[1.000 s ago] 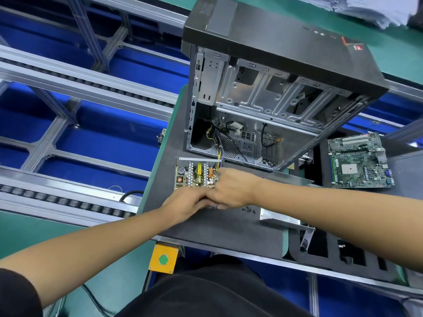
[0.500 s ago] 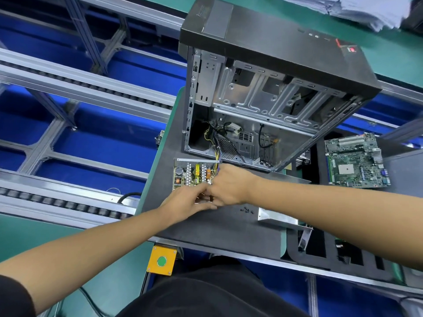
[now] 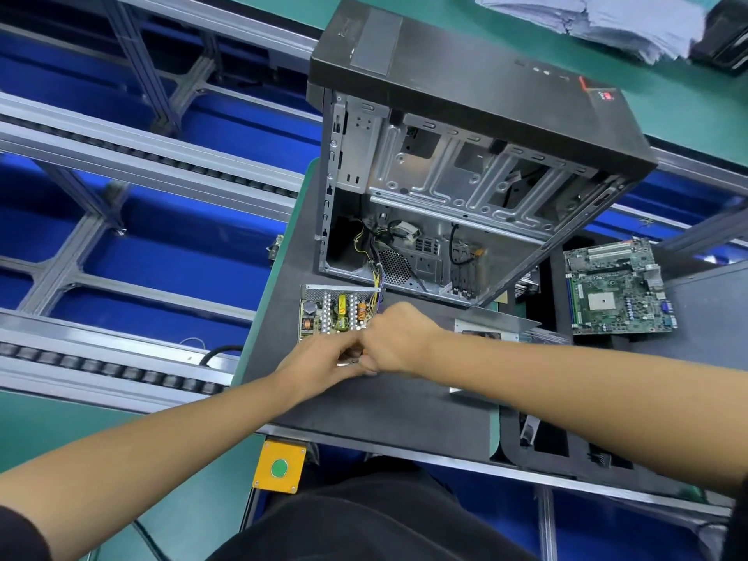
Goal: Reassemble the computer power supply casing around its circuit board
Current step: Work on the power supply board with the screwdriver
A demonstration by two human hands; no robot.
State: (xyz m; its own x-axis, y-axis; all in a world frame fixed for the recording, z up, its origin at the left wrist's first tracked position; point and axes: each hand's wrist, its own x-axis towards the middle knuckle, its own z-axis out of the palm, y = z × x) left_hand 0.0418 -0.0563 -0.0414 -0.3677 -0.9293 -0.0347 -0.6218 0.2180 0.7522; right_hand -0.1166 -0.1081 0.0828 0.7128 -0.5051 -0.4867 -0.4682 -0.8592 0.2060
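The open power supply (image 3: 328,311) lies on the dark work mat (image 3: 388,402), its circuit board with yellow and orange parts exposed inside a perforated metal base. Its wires run up into the open computer tower (image 3: 465,168) behind it. My left hand (image 3: 324,360) rests on the near edge of the power supply, fingers pinching something small and metallic that I cannot make out. My right hand (image 3: 394,338) is closed in a fist against the left, at the supply's near right corner. A bent grey metal cover plate (image 3: 496,323) lies to the right, partly hidden by my right forearm.
A green motherboard (image 3: 619,287) sits on black foam at the right. A yellow box with a green button (image 3: 279,467) hangs under the table's front edge. Conveyor rails over blue trays run along the left. A stack of papers (image 3: 587,18) lies at the top right.
Both hands have stayed together at the power supply's near edge, shifting only slightly; the left fingers have curled in toward the right fist.
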